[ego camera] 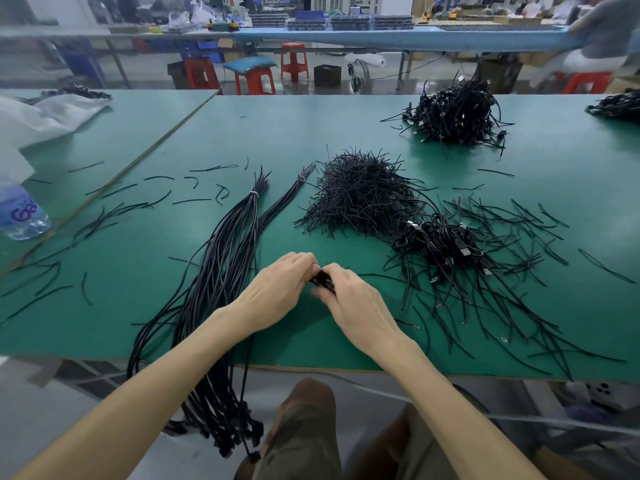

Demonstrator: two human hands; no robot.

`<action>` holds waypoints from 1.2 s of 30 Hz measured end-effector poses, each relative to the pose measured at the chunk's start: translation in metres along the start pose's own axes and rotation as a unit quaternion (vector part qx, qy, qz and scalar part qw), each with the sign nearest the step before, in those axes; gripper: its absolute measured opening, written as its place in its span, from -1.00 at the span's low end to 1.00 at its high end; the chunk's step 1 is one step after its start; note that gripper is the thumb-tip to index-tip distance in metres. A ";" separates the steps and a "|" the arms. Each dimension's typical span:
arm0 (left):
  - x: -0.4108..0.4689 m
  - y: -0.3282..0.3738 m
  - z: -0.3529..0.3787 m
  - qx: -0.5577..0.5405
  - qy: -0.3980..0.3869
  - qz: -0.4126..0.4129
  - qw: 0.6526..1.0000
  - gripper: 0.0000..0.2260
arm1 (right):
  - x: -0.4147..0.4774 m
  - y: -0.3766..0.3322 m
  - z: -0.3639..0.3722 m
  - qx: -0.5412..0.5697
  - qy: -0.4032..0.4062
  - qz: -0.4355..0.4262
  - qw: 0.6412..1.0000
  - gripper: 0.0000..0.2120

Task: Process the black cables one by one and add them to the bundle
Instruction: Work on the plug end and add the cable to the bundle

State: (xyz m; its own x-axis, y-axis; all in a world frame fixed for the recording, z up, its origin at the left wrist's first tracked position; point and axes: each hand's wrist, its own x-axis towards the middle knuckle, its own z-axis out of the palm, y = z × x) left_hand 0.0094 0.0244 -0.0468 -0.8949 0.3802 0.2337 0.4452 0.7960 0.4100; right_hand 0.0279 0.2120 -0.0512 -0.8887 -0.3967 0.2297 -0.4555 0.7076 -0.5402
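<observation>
My left hand [280, 289] and my right hand [353, 306] meet over the green table [346, 133] near its front edge, both pinching one small coiled black cable [322, 280] between the fingertips. Left of my hands lies the long bundle of black cables [225, 271], tied with a white band near its far end, its near ends hanging over the table edge. A thinner tied bundle [287, 199] lies beside it. To the right sits a pile of coiled cables with connectors [440, 244]. Behind it is a heap of short black ties [360, 195].
Loose black ties are scattered over the table on both sides. Another big cable pile [457, 112] sits at the far right. A water bottle [20, 213] and white plastic bags [45, 116] lie at the left. Red stools [254, 79] stand beyond the table.
</observation>
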 end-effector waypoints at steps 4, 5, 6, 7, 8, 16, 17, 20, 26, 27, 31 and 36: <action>0.003 -0.002 0.000 -0.019 -0.005 -0.042 0.999 -0.65 | 0.000 -0.001 0.005 -0.073 0.014 -0.021 0.997 -0.68; 0.004 -0.003 0.001 -0.023 -0.014 -0.047 0.999 -0.66 | 0.001 -0.002 0.007 -0.092 0.022 -0.022 0.995 -0.72; 0.005 -0.003 0.000 -0.031 -0.021 -0.051 0.998 -0.66 | 0.001 -0.001 0.008 -0.103 0.030 -0.023 0.994 -0.74; 0.005 -0.004 -0.001 -0.038 -0.026 -0.051 0.998 -0.67 | 0.001 -0.001 0.009 -0.110 0.035 -0.024 0.993 -0.76; 0.007 -0.003 -0.004 -0.040 -0.034 -0.047 0.997 -0.66 | 0.001 0.000 0.010 -0.116 0.038 -0.025 0.992 -0.78; 0.008 -0.002 -0.016 -0.027 -0.122 -0.020 0.992 -0.68 | 0.000 0.001 0.011 -0.134 0.061 -0.044 0.988 -0.87; 0.008 -0.002 -0.016 -0.024 -0.127 -0.019 0.991 -0.68 | 0.000 0.002 0.011 -0.139 0.064 -0.043 0.987 -0.89; 0.005 -0.002 -0.010 -0.022 -0.111 -0.024 0.993 -0.66 | 0.000 0.002 0.010 -0.150 0.080 -0.048 0.984 -0.86; 0.012 0.007 -0.004 -0.079 0.023 -0.103 0.991 -0.60 | -0.002 -0.001 0.007 -0.206 0.223 -0.059 0.951 -0.68; 0.020 0.007 -0.005 -0.122 0.055 -0.144 0.980 -0.59 | -0.003 -0.001 0.007 -0.205 0.243 -0.073 0.945 -0.66; 0.048 0.006 -0.007 -0.382 0.125 -0.265 0.877 -0.61 | -0.004 -0.004 0.008 -0.189 0.218 -0.142 0.947 -0.71; 0.050 0.004 0.005 -0.466 0.159 -0.266 0.829 -0.64 | -0.001 -0.002 0.006 -0.161 0.154 -0.080 0.972 -0.76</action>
State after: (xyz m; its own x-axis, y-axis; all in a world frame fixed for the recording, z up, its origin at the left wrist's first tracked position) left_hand -0.0332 0.0489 -0.0382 -0.9850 -0.1679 -0.0391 -0.0472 0.0446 0.9979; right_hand 0.0300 0.2075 -0.0556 -0.7560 -0.3582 0.5478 -0.5374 0.8175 -0.2071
